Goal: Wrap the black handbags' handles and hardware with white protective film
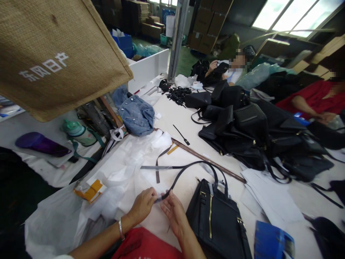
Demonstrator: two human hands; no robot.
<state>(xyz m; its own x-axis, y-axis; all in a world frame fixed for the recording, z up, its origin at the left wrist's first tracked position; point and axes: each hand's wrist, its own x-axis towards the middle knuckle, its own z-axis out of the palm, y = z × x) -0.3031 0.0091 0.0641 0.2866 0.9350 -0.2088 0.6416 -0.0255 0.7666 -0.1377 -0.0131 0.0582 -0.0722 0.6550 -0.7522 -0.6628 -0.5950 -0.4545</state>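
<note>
My left hand point(142, 205) and my right hand point(173, 212) meet low in the middle of the head view. Both pinch the end of a thin black strap point(185, 169). The strap arcs up and over to a black handbag point(215, 219) with gold zips, which stands just right of my right hand. A silver bangle sits on my left wrist. White plastic sheets point(126, 172) lie under my hands on the white table point(183, 122).
A heap of black bags point(258, 133) fills the right side, with a long brown stick point(207, 160) before it. A burlap bag point(54, 54) hangs at upper left. Denim bundle point(136, 115), green bottle point(78, 131), blue packet point(272, 241). Two people sit at the far right.
</note>
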